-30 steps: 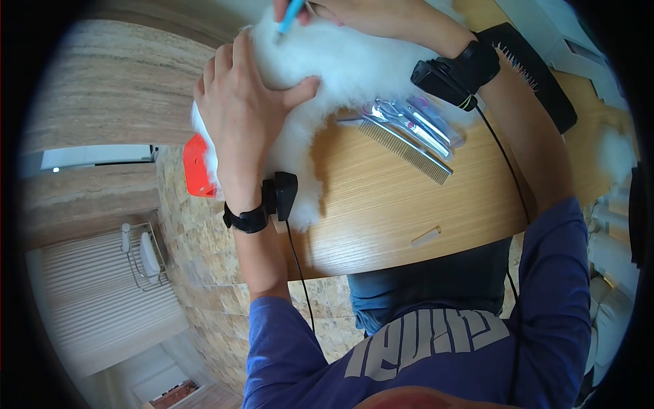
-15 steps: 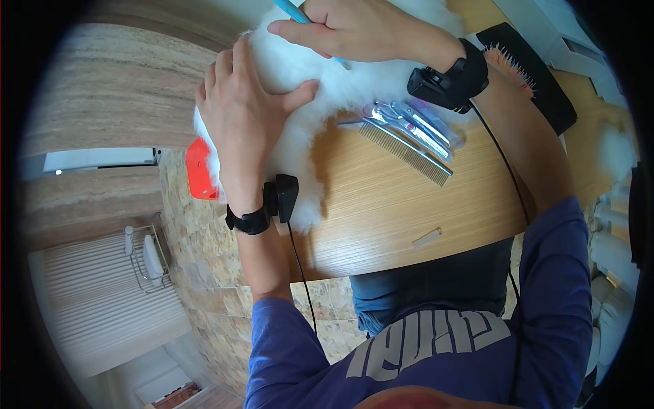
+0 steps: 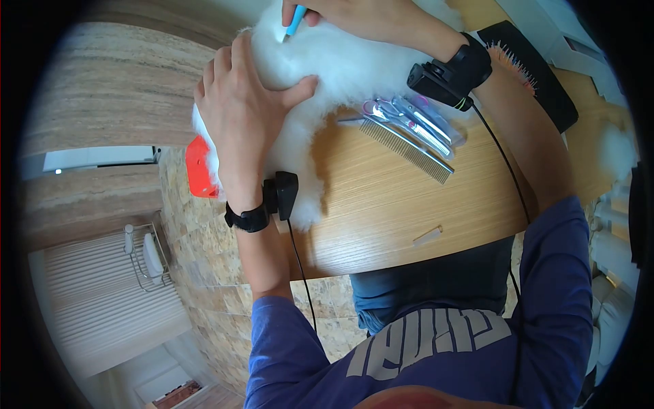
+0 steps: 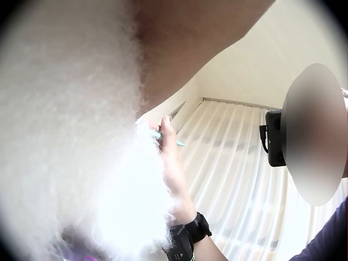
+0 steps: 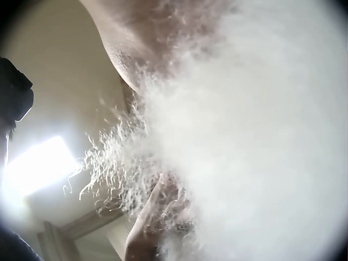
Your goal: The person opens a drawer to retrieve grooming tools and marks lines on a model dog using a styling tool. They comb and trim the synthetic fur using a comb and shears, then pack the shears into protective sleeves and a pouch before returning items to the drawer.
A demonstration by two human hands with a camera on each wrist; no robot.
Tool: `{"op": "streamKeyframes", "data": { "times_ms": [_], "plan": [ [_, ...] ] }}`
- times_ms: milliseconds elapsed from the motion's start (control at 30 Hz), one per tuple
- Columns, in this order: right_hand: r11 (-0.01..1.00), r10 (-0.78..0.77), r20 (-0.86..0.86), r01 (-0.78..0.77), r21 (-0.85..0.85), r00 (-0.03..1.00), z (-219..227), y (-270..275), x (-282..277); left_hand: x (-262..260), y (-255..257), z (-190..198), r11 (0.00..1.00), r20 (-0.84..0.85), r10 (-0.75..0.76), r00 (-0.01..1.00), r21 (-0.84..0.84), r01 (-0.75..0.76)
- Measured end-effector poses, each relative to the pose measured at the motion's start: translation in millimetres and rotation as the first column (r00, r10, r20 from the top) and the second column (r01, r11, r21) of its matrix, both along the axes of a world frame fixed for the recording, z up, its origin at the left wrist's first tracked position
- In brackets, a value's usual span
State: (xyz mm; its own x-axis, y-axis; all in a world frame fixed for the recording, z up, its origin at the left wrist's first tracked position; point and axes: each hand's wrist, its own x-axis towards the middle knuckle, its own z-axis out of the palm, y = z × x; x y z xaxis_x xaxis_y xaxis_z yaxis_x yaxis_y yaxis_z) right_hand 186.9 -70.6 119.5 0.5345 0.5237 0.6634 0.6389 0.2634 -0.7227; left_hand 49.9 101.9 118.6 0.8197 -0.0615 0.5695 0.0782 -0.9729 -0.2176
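Note:
A bulky white furry body (image 3: pixel 354 68) lies across the back of the table in the head view, with a red piece (image 3: pixel 199 167) showing at its left edge. My left hand (image 3: pixel 242 112) rests on the fur, fingers straight and thumb spread to the right. At the top my right hand (image 3: pixel 354 17) grips a slim blue pen-like tool (image 3: pixel 296 22); its pointed tip is right at the fur. Fur fills much of both wrist views. In the left wrist view the right hand (image 4: pixel 173 168) shows beyond the fur, the tool (image 4: pixel 176 143) between its fingers.
A metal comb (image 3: pixel 409 151) and scissors in a clear pouch (image 3: pixel 426 126) lie in front of the fur. At the right is a black-backed pin brush (image 3: pixel 545 82). A small clear strip (image 3: pixel 428 236) sits near the front edge of the wooden table (image 3: pixel 361 218).
My right hand with the blue tool swept right and nearer across the fur, then came back to the upper left, its tip again near the left hand. My left hand stayed in place.

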Motion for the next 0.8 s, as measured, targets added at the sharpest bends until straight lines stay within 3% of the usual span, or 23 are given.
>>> {"op": "streamKeyframes", "data": {
  "times_ms": [33, 167, 233, 267, 333, 367, 433, 467, 533, 667, 733, 767, 800],
  "plan": [
    [0.985, -0.077, -0.016, 0.073, -0.153, 0.997, 3.6, -3.4, -2.3, 0.1, 0.4, -0.6, 1.0, 0.011, -0.002, 1.0, 0.016, 0.002],
    [0.996, 0.084, 0.158, -0.084, -0.007, 0.984, -12.6, 8.4, 7.8, 0.2, 0.3, 0.0, 1.0, 0.009, -0.007, 1.0, 0.026, 0.007],
    [0.946, -0.149, 0.418, 0.252, -0.204, 0.896, -10.8, 6.9, 4.3, 0.6, 0.4, 0.0, 0.999, 0.012, -0.01, 1.0, 0.034, 0.01],
    [0.946, -0.15, 0.417, 0.253, -0.205, 0.896, -11.5, 6.6, 6.0, 0.4, 0.4, -0.1, 0.999, 0.016, -0.011, 1.0, 0.043, 0.01],
    [0.991, -0.011, 0.251, 0.043, -0.124, 0.968, -10.5, 6.7, 8.9, 0.1, -2.0, 1.8, 0.999, -0.002, 0.006, 1.0, 0.041, -0.006],
    [0.991, -0.01, 0.251, 0.043, -0.123, 0.968, -9.7, 5.4, 9.7, -0.1, -2.7, 2.4, 0.999, -0.018, 0.023, 1.0, 0.039, -0.022],
    [0.991, 0.064, 0.009, -0.063, -0.121, 0.998, -1.5, 0.9, 6.6, 0.2, -0.5, 0.2, 0.999, 0.001, 0.012, 1.0, 0.043, -0.012],
    [0.991, 0.064, 0.009, -0.063, -0.122, 0.998, -2.6, 1.9, 7.1, 0.4, 0.3, -0.8, 0.999, 0.02, 0.0, 1.0, 0.048, -0.001],
    [0.984, 0.119, -0.099, -0.104, 0.144, 0.988, -6.5, 6.0, 10.3, 0.5, 0.4, -1.0, 0.999, 0.022, -0.005, 1.0, 0.041, 0.004],
    [0.972, 0.107, -0.033, -0.097, 0.214, 0.994, -6.9, 10.1, 14.1, 0.3, 0.3, -0.6, 0.999, 0.03, -0.022, 0.999, 0.039, 0.021],
    [0.994, -0.067, -0.001, 0.067, -0.088, 0.998, -1.1, 1.9, 2.6, 0.2, 0.0, -0.4, 0.999, 0.033, -0.021, 0.999, 0.044, 0.02],
    [0.994, -0.067, -0.002, 0.067, -0.089, 0.998, -6.1, 5.8, 5.5, 0.0, 0.0, -0.6, 0.999, 0.035, -0.021, 0.999, 0.049, 0.02],
    [1.0, -0.021, 0.114, 0.019, 0.02, 0.993, -10.1, 12.5, 7.3, -0.2, 0.3, -1.0, 0.999, 0.035, -0.02, 0.999, 0.047, 0.019]
  ]
}}
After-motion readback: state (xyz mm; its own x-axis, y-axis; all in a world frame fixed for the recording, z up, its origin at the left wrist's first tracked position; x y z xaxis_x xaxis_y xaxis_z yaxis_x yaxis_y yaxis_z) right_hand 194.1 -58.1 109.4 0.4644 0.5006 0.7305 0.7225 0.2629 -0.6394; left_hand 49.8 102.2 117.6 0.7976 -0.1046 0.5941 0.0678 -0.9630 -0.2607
